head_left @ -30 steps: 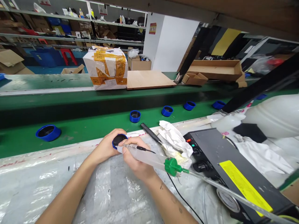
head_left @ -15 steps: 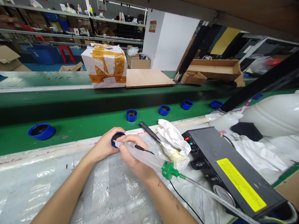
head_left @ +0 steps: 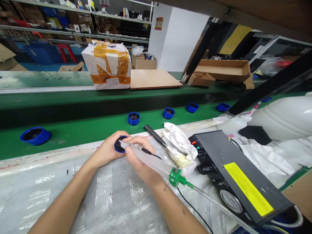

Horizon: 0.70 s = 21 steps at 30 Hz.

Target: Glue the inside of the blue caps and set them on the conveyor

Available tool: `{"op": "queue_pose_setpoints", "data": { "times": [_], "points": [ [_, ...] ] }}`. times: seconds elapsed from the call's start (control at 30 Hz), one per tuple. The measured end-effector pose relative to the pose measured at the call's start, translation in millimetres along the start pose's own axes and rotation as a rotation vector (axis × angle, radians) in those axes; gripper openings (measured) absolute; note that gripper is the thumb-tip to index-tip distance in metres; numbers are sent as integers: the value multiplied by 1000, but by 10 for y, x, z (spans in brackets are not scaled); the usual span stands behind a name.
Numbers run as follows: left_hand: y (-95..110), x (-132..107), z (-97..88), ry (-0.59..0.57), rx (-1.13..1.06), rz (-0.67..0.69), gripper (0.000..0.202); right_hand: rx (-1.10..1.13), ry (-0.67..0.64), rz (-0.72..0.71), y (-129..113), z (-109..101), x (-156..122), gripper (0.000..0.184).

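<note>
My left hand [head_left: 107,150] is closed around a round blue cap-like ring with a black inside [head_left: 119,145], its opening tilted toward me. In my right hand [head_left: 140,156] is a translucent dispensing syringe [head_left: 157,166], gripped near its front, the tip at the ring's opening. A green adapter [head_left: 177,177] caps the syringe's rear, and a clear air hose runs from it to the lower right. A thin black cable with a plug-like end [head_left: 147,151] lies along the syringe by my fingers. The exact tip contact is hidden.
Several blue rings, one at left [head_left: 35,136], stand on the green conveyor belt [head_left: 80,130]. Right of my hands are a black-handled brush-like tool [head_left: 154,135], crumpled white tissue [head_left: 179,139] and a dark dispenser controller [head_left: 239,172]. A white jug [head_left: 285,117] lies behind it.
The blue rings on the belt have shifted left. The ring in my left hand is turned a little, showing more of its inside. Both hands keep their grips.
</note>
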<state>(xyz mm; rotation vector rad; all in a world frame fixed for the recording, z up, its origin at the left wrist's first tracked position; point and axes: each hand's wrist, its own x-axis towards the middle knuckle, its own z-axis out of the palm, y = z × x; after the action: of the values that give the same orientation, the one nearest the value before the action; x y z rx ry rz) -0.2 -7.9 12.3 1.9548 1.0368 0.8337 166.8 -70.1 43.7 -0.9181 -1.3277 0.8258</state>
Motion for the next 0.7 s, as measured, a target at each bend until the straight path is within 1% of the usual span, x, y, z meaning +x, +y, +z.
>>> {"op": "queue_pose_setpoints", "data": {
  "times": [0.2, 0.53, 0.7],
  "points": [
    [17, 3, 4, 16, 36, 6, 42, 41, 28, 24, 5, -19, 11, 11],
    [27, 3, 9, 26, 40, 7, 44, 44, 73, 25, 30, -48, 29, 10],
    [26, 5, 2, 14, 41, -16, 48, 52, 98, 45, 28, -70, 40, 9]
  ]
}}
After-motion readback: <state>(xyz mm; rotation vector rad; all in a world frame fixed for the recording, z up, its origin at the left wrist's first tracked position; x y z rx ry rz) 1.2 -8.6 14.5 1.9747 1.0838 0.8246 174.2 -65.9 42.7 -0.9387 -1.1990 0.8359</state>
